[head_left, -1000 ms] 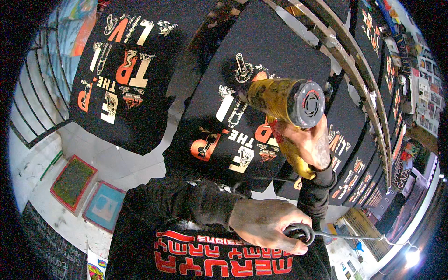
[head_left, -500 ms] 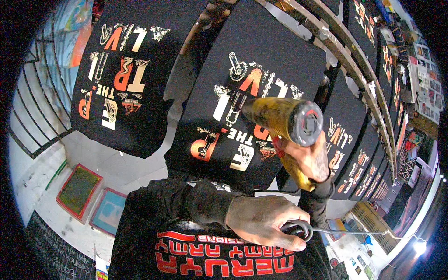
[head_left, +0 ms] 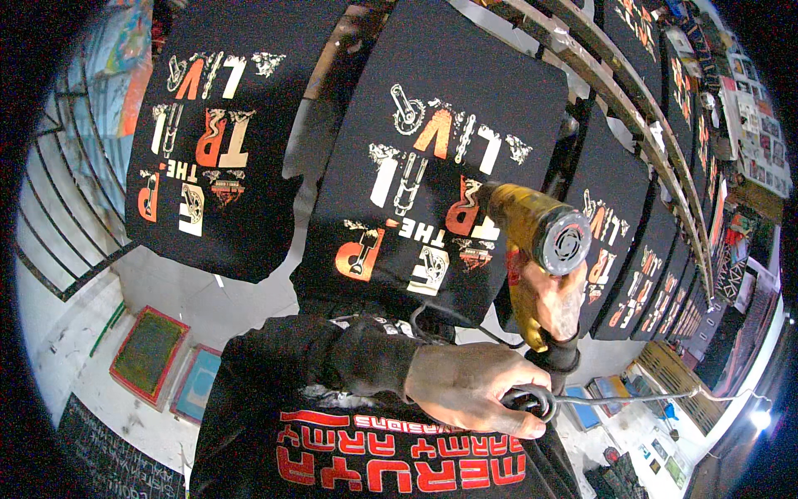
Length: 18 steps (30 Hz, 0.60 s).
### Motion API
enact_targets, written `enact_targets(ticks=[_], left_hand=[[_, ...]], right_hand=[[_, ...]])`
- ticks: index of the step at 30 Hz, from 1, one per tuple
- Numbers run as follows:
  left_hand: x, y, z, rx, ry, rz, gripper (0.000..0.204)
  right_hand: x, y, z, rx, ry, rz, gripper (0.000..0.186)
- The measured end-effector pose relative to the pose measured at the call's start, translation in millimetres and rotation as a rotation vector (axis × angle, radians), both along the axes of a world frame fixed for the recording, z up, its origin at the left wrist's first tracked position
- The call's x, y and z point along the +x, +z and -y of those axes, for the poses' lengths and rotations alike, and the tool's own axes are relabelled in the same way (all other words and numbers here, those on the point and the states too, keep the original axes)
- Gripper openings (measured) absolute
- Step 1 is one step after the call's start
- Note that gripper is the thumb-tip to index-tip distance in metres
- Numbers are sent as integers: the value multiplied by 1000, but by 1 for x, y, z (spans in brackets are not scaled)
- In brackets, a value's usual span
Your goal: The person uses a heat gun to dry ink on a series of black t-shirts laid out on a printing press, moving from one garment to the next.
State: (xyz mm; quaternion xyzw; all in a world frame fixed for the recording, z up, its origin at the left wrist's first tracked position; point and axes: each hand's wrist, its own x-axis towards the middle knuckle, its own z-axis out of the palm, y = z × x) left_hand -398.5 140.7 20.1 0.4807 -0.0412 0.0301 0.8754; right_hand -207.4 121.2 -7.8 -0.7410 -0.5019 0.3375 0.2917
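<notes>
My right hand point(head_left: 555, 295) is wrapped round the handle of a worn yellow heat gun point(head_left: 519, 212). Its round dark vent end is towards me, and the nozzle points left over a black T-shirt point(head_left: 465, 58) laid flat. That shirt carries a white and orange print of letters and bike parts. Close to my chest, my left hand point(head_left: 470, 387) is closed on a looped grey cord point(head_left: 536, 402). From there the cord stretches away to the right. The nozzle stays above the fabric; the exact gap is hard to judge.
Another printed black shirt point(head_left: 241, 25) lies to the left, and several more run off in a row to the right. Curved metal rails point(head_left: 615, 91) pass behind them. Red-framed screens point(head_left: 150, 353) lean at the lower left, near a metal grille point(head_left: 41, 200).
The heat gun and my right hand have shifted right and a little down. A dark cord now shows along the shirt's near edge. My left hand keeps its hold, almost still.
</notes>
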Motion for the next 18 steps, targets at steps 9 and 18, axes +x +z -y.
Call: enact_targets(ticks=[9, 18], left_hand=[[-2, -1, 3, -10, 33, 0, 42], [-1, -3, 12, -38, 64, 13, 41]], right_hand=[[0, -2, 1, -46, 28, -50, 43], [-7, 4, 0, -77, 111, -86, 40]])
